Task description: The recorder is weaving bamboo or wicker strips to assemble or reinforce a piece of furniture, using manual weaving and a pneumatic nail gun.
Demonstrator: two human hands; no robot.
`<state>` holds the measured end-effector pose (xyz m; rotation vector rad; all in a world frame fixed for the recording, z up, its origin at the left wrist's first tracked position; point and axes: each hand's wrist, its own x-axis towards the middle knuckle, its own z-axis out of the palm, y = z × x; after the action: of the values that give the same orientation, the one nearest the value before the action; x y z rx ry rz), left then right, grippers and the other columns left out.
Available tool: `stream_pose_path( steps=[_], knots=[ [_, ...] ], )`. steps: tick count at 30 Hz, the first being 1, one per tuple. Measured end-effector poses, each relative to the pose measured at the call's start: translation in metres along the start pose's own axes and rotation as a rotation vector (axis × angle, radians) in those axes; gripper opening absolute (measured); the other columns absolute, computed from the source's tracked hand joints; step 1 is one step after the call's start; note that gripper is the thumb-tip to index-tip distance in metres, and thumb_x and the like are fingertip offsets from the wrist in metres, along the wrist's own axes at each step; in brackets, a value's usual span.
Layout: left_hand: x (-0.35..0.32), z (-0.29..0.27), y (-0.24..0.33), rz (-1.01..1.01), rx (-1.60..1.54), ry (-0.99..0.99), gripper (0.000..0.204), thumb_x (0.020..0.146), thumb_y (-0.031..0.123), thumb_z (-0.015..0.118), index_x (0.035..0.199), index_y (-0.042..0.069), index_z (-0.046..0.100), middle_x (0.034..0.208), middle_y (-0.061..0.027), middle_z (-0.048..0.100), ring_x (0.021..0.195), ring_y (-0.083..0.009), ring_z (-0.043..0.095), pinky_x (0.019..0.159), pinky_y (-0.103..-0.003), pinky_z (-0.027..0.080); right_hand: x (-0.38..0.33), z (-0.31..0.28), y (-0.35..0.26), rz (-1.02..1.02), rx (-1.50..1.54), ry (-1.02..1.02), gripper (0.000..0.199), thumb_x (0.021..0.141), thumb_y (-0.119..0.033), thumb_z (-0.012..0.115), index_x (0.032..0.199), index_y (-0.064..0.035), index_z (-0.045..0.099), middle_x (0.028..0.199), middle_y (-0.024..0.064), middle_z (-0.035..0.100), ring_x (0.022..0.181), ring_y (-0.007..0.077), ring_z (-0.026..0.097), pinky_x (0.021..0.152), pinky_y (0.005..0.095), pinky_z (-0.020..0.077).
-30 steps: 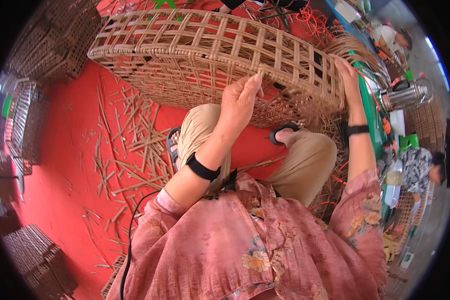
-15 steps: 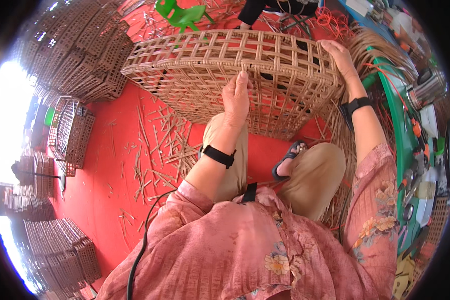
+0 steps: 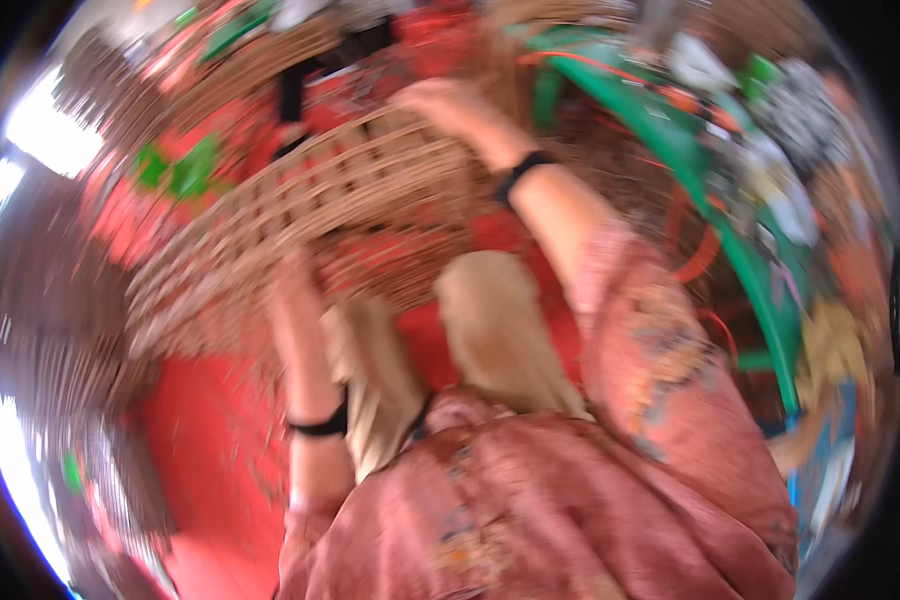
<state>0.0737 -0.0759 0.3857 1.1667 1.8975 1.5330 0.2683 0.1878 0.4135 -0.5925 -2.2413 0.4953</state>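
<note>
We look down past our knees (image 3: 485,305), and the basket (image 3: 410,165) is in front of us, leaning out to the left. Our left hand (image 3: 295,275) is at its near side. Our right hand (image 3: 445,105) is at its far right end. The floor (image 3: 205,470) is under us. A table (image 3: 665,140) curves along our right, with lots of blurry things on it. A chair (image 3: 195,168) sits past the basket, on the left. Another person's leg (image 3: 290,95) is behind the basket. Piles of baskets (image 3: 50,270) are far left.
</note>
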Motion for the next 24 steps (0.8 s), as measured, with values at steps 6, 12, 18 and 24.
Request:
stream_pose_path(
  steps=[6,12,18,24],
  knots=[
    [-0.014,0.01,0.017,-0.341,-0.765,-0.036,0.03,0.093,0.027,0.05,0.094,-0.002,0.058,0.061,0.0051,0.04,0.047,-0.0031,0.033,0.041,-0.018,0.024,-0.015,-0.006,-0.011,0.407,0.477,0.096,0.03,0.084,-0.03,0.063,0.099,-0.0034,0.066,0.095,0.0068,0.067,0.093,0.0143,0.061,0.086,0.0293,0.0444],
    [-0.033,0.006,0.02,-0.281,-0.708,0.044,0.026,0.093,0.026,0.05,0.088,0.001,0.057,0.057,0.0061,0.033,0.044,-0.0015,0.026,0.039,-0.018,0.017,-0.046,-0.051,0.027,0.106,-0.022,0.307,0.038,0.084,-0.037,0.055,0.103,-0.0053,0.063,0.099,0.0132,0.064,0.095,0.0257,0.06,0.084,0.0358,0.0447],
    [-0.034,0.013,0.018,-0.281,-0.728,0.118,0.024,0.092,0.025,0.051,0.085,0.003,0.055,0.057,0.0064,0.033,0.043,-0.0017,0.026,0.039,-0.018,0.018,-0.159,-0.228,0.112,1.119,-1.096,0.463,0.022,0.08,-0.02,0.054,0.092,-0.0014,0.057,0.097,0.0177,0.061,0.094,0.0336,0.059,0.074,0.0434,0.0474],
    [-0.033,0.023,0.019,-0.283,-0.776,0.204,0.025,0.093,0.027,0.049,0.083,0.004,0.054,0.054,0.0063,0.029,0.044,-0.0015,0.024,0.04,-0.018,0.018,-0.237,-0.308,0.152,1.609,-1.182,0.208,0.059,0.078,-0.036,0.064,0.121,-0.0014,0.045,0.125,0.0159,0.051,0.114,0.0303,0.052,0.085,0.0445,0.047]
  ],
)
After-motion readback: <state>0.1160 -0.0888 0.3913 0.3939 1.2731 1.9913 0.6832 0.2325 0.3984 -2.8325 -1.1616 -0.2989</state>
